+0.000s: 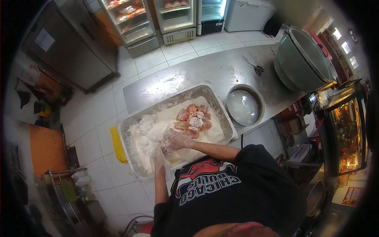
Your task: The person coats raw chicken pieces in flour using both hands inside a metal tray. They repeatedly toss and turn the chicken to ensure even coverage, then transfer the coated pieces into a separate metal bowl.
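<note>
A large metal tray [228, 127] of white flour [174, 161] lies before me. My left hand [159, 160] and my right hand [178, 139], both in clear plastic gloves dusted with flour, meet near the tray's front left. Between them is a partly floured piece of raw chicken [166, 151], gripped from both sides; some fingertips are hidden. Right of my hands, several raw chicken pieces [182, 115] lie heaped on the flour, with white powder on the middle ones. Flour-coated pieces [145, 124] rest at the tray's left side.
A round metal pan [261, 109] of cloudy liquid stands right of the tray on the steel table [177, 74]. Scissors [257, 69] lie farther back, near a big metal pot [291, 65]. A yellow object [118, 148] shows beside the tray's left edge. Display fridges [177, 20] stand beyond.
</note>
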`<state>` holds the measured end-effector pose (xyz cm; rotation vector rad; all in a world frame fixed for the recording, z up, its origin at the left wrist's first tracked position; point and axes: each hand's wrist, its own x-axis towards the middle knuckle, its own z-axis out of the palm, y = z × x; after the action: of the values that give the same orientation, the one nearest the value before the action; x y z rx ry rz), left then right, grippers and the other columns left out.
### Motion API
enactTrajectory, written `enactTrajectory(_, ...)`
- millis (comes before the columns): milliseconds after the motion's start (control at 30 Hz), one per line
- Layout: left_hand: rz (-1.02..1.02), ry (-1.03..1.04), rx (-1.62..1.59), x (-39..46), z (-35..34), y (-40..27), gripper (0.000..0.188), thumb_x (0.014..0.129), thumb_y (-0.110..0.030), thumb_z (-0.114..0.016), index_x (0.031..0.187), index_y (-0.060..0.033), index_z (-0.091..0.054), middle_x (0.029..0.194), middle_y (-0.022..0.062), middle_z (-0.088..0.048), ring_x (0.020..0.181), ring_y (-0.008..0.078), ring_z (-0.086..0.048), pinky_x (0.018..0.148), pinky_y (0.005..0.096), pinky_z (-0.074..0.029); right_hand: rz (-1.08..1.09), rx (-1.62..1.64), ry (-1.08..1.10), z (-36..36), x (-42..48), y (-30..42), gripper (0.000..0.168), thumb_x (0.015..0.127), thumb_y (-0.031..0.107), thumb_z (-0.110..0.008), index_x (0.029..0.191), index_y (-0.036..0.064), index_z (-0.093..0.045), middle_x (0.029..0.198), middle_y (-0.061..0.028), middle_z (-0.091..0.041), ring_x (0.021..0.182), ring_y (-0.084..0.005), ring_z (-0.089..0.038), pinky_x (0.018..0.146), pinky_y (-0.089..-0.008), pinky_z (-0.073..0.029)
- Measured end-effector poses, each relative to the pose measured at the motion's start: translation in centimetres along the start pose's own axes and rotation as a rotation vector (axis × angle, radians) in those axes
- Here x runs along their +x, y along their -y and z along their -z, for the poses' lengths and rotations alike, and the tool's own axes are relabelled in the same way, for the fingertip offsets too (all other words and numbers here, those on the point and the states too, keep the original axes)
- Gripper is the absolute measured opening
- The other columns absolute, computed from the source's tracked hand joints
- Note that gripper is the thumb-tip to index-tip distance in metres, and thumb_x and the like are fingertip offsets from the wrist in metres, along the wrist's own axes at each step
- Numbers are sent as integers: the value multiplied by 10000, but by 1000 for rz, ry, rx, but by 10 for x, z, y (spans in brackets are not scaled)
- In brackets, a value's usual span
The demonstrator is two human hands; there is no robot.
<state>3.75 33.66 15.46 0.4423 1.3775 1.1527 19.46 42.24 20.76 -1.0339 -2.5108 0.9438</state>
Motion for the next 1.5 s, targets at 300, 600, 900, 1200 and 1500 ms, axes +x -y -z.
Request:
enactTrajectory(300,-78,-65,212,-27,5,-33,395,925,-346,-380,1098,-34,-552,946,51,-589,769,126,-539,638,253,-432,1,-172,-1,-14,7,12,293,703,296,-563,832,36,-601,826,-202,-554,798,-325,-526,714,-404,-433)
enactTrajectory(600,-475,-224,310,-11,59,-76,449,924,-368,-309,1094,-23,-542,995,80,-600,845,175,-571,691,295,-457,283,-249,-323,43,-10,51,126,734,153,-513,774,36,-538,774,-169,-498,659,-279,-530,531,-393,-439)
enactTrajectory(900,-643,-147,1224,88,102,-92,352,884,-192,-427,1192,-31,-477,1218,157,-485,1168,267,-413,984,362,-304,-17,-221,-576,208,-120,86,238,763,166,-599,979,73,-569,1018,-137,-536,949,-242,-534,776,-324,-471)
enactTrajectory(1200,-628,-92,1466,141,34,-84,766,721,-496,-601,1301,-65,-345,1235,197,-461,1165,326,-418,968,377,-337,-641,-571,-600,244,-189,-13,168,723,164,-646,884,122,-626,984,-120,-560,876,-262,-572,756,-351,-478)
enactTrajectory(1500,-383,-62,1890,87,-24,-134,575,728,-455,-600,1116,-37,-528,1054,164,-581,996,303,-546,847,397,-429,-738,-121,-498,201,-199,-114,135,746,71,-561,861,54,-631,887,-131,-597,789,-270,-578,707,-351,-461)
